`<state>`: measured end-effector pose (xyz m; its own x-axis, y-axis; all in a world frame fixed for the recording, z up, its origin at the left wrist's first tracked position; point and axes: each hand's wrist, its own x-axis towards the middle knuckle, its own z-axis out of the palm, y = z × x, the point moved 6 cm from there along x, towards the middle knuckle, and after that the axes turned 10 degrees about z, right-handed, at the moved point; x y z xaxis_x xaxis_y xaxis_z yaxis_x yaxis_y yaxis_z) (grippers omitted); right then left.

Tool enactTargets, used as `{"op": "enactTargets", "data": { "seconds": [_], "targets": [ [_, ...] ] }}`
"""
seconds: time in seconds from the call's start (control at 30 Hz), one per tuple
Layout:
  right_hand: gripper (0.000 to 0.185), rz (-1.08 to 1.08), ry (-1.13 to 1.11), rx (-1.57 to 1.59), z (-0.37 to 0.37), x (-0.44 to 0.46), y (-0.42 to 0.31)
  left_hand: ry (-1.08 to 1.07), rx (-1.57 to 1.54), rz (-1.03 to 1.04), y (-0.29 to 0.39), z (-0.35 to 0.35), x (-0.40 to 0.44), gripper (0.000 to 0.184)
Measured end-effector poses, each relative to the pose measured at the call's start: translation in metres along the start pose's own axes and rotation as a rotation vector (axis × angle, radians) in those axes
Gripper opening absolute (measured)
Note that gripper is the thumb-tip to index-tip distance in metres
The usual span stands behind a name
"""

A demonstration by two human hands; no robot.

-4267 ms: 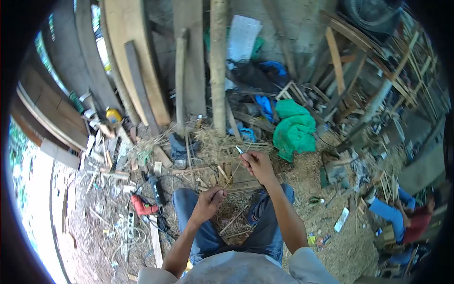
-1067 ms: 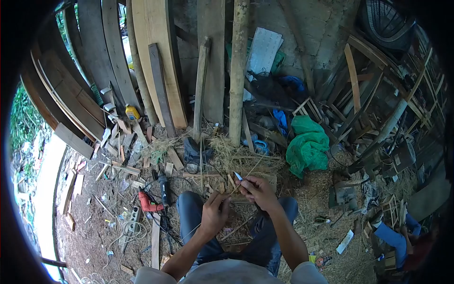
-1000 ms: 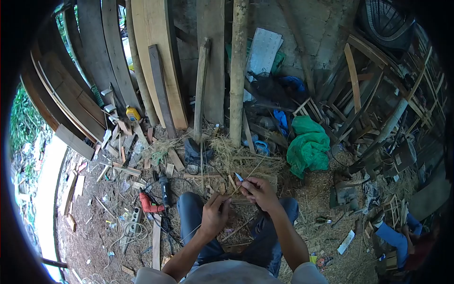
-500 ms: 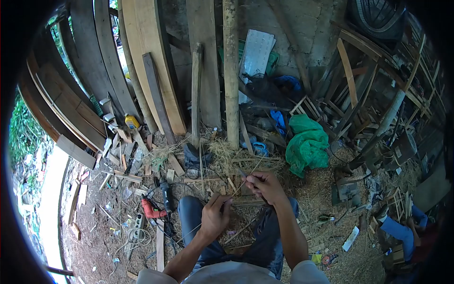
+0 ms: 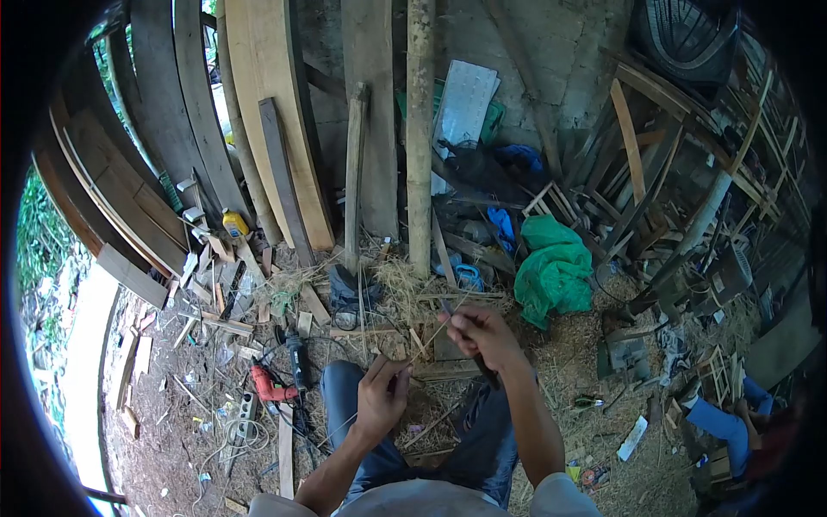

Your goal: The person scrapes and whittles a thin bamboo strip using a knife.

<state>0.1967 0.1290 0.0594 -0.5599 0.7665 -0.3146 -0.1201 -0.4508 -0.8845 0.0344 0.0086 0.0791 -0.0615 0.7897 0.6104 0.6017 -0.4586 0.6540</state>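
A grey wall (image 5: 577,73) filled the top centre of the frame, above ground (image 5: 164,431) strewn with shavings and offcuts. A tall, pale board (image 5: 269,129) leaned at upper left, and a pole (image 5: 419,155) rose near the top centre. At the bottom centre I saw the worker's jeans (image 5: 343,388), knees apart, and at lower right a co-worker's blue-clad legs (image 5: 719,422). Crumpled green plastic (image 5: 556,280) lay right of centre. Left of the jeans, a red drill (image 5: 271,385) and a black grinder (image 5: 298,362) rested side by side, a power strip (image 5: 245,418) just below. Near the centre, the right hand (image 5: 488,336) was wrapped around a knife (image 5: 446,307), blade tilted up, dark handle showing beneath the fist. To its left, the left hand (image 5: 382,398) pinched a sliver (image 5: 421,353) between thumb and fingers. The sliver, slightest of all, slanted up and right in mid-frame toward the knife; whether they touched, I could not tell.
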Motion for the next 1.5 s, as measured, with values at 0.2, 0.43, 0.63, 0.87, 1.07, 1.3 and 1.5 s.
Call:
{"op": "enactTargets", "data": {
  "seconds": [0.2,0.43,0.63,0.87,1.07,1.3,1.5],
  "targets": [
    [0.017,0.025,-0.005,-0.122,0.007,-0.007,-0.019,-0.068,-0.146,-0.145,-0.002,-0.013,0.000,0.008],
    [0.022,-0.125,0.285,-0.186,-0.027,0.000,-0.044,0.003,-0.138,-0.096,-0.001,-0.019,-0.007,0.007],
    [0.022,-0.278,0.277,-0.119,-0.038,-0.016,-0.084,0.087,-0.280,-0.347,-0.030,-0.038,-0.017,0.005],
    [0.021,-0.145,-0.008,-0.244,0.063,-0.013,-0.031,0.080,-0.534,-0.309,-0.020,-0.016,0.006,0.010],
    [0.019,-0.029,-0.076,-0.251,0.053,-0.016,-0.043,-0.050,-0.427,-0.288,-0.007,-0.016,0.011,0.011],
    [0.018,-0.054,0.042,-0.322,0.035,-0.014,-0.043,-0.105,-0.294,-0.209,0.003,-0.012,0.023,0.011],
    [0.018,-0.082,0.061,-0.300,0.030,-0.007,-0.041,-0.101,-0.374,-0.277,0.001,-0.006,0.024,0.012]
  ]
}}
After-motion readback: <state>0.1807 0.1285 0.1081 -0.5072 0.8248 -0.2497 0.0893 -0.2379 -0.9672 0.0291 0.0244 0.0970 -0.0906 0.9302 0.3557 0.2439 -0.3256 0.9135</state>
